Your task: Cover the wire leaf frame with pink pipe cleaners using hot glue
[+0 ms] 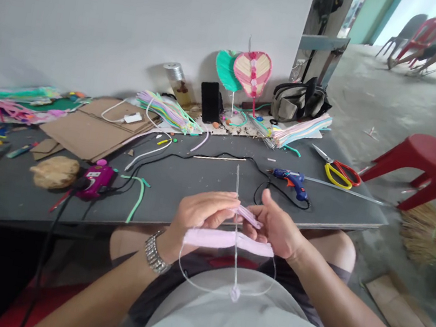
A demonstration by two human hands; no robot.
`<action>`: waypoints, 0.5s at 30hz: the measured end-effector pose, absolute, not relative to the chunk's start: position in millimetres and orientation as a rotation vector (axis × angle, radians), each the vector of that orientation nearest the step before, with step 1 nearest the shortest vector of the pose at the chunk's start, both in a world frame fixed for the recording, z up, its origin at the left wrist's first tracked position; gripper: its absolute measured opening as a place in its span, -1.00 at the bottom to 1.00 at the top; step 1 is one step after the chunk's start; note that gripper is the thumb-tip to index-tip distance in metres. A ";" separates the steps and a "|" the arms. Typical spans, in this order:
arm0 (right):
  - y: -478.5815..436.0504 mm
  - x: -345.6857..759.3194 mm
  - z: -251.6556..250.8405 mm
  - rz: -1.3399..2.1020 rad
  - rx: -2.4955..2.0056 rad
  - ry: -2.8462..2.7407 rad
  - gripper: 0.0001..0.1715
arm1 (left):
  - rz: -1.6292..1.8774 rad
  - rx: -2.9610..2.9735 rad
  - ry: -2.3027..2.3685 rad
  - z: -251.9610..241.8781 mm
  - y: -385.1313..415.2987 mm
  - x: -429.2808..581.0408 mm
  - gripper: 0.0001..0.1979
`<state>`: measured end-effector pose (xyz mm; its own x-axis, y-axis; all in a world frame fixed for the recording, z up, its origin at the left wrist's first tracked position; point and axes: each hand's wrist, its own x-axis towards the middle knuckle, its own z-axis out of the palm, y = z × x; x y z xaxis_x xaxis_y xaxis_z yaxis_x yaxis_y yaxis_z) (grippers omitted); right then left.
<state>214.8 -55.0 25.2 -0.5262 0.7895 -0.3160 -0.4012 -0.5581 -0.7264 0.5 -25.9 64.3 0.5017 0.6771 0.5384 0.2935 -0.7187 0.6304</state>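
A wire fan frame (235,270) stands out over my lap, a straight stem crossing its rounded loop. One pink band of pipe cleaners (210,238) stretches across the loop, and a small pale pink knot (234,293) sits at the nearest end. Above it, a shorter bundle of pink pipe cleaners (250,217) lies against the stem. My left hand (208,211) pinches this bundle at the stem, its fingertips partly hidden. My right hand (274,224) has its fingers curled around the bundle's other end, with the thumb raised away.
On the grey table lie a blue glue gun (292,183), scissors (340,171), a purple power adapter (95,180), a stone (55,172) and cardboard (96,126). Behind are a phone (209,102), two heart-shaped fans (251,73) and pipe-cleaner bundles (170,112). A red stool (434,155) stands right.
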 end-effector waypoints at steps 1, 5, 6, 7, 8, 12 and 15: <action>-55.9 216.4 29.8 2.050 -0.813 -0.752 -0.01 | 1.088 2.253 0.882 71.4 -25.0 0.9 -0.76; -62.8 216.6 48.2 1.688 -0.845 -0.852 -0.03 | 0.969 1.962 1.083 96.4 -18.3 3.0 -0.64; -64.8 215.1 50.8 1.519 -0.911 -0.931 -0.13 | 0.940 1.868 1.097 99.5 -16.2 4.0 -0.62; -66.4 213.6 52.1 1.305 -0.990 -1.041 -0.27 | 0.910 1.778 1.092 100.4 -14.4 5.0 -0.59; -67.5 212.2 52.2 1.050 -1.062 -1.173 -0.45 | 0.871 1.697 1.068 99.0 -13.0 6.1 -0.56; -66.7 210.7 42.4 0.141 -1.158 -1.776 -0.91 | 0.764 1.336 0.959 72.1 -15.1 7.5 -0.49; -64.8 211.7 28.7 -0.041 -1.123 -2.080 -0.89 | 0.684 1.017 0.907 44.5 -23.9 4.6 -0.47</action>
